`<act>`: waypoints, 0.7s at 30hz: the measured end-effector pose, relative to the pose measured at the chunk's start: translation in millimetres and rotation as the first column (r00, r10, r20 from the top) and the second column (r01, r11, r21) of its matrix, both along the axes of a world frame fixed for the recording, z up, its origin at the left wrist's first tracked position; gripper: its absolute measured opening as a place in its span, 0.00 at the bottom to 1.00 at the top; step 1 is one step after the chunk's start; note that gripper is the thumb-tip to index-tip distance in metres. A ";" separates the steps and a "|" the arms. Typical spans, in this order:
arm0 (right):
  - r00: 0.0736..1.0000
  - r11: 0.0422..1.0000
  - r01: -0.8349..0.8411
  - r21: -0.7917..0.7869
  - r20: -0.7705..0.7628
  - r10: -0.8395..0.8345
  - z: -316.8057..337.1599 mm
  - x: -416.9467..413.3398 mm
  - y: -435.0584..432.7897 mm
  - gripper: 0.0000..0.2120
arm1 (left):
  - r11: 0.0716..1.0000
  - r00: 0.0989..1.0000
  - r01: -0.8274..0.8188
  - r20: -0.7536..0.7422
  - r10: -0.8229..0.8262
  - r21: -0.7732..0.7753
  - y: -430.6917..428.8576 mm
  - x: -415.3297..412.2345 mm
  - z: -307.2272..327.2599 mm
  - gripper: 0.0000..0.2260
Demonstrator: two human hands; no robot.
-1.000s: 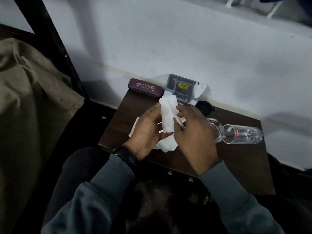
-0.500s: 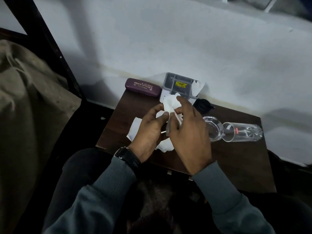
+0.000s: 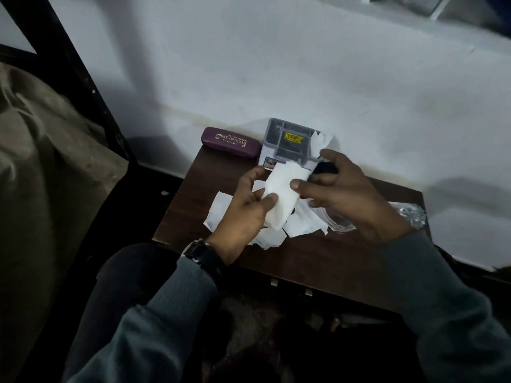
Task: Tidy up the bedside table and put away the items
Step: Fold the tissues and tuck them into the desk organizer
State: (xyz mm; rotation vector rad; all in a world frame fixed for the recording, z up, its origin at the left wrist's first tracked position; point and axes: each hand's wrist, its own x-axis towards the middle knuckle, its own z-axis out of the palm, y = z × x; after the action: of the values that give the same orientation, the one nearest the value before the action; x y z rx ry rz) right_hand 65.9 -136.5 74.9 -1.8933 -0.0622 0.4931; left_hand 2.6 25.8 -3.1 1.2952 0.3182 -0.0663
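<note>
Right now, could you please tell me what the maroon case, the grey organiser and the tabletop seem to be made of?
Maroon case: probably hard shell in leatherette, soft sheen, gold-stamped lettering.
Grey organiser: moulded plastic, matt, thin straight dividers, by the look.
Tabletop: wood or wood-look laminate, dark brown, streaked grain, slight gloss; which, I cannot tell.

One wide-angle camera, worn on the head, looks forward and steeply down from close above the bedside table (image 3: pixel 318 261), which sits at centre; the wall (image 3: pixel 276 64) spans 10 to 2 o'clock.
</note>
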 end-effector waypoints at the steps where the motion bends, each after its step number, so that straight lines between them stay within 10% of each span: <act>1: 0.998 0.998 -0.063 -0.015 -0.006 0.063 2.6 5.5 -0.5 0.38 | 0.998 1.000 0.031 0.004 -0.031 0.055 -0.7 -0.3 -0.7 0.23; 7: 0.949 0.950 -0.248 -0.191 0.147 0.278 1.3 29.6 2.2 0.34 | 0.986 0.998 0.063 0.019 -0.066 0.152 -8.4 6.5 -3.7 0.23; 14: 0.706 0.965 0.016 -0.263 0.686 0.176 15.9 111.7 1.6 0.23 | 0.972 0.969 -0.226 -0.120 0.216 -0.070 3.1 11.1 -2.7 0.19; 21: 0.666 0.944 0.029 -0.327 0.711 0.226 -10.7 157.5 10.5 0.21 | 0.929 0.955 -0.272 -0.187 0.229 -0.252 8.1 18.3 5.6 0.04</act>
State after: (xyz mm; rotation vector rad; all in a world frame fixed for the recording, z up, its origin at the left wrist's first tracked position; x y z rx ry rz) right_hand 223.4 -126.0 64.2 -2.3084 -0.6743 -0.2643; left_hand 20.9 33.9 2.4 0.9659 0.5860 0.0076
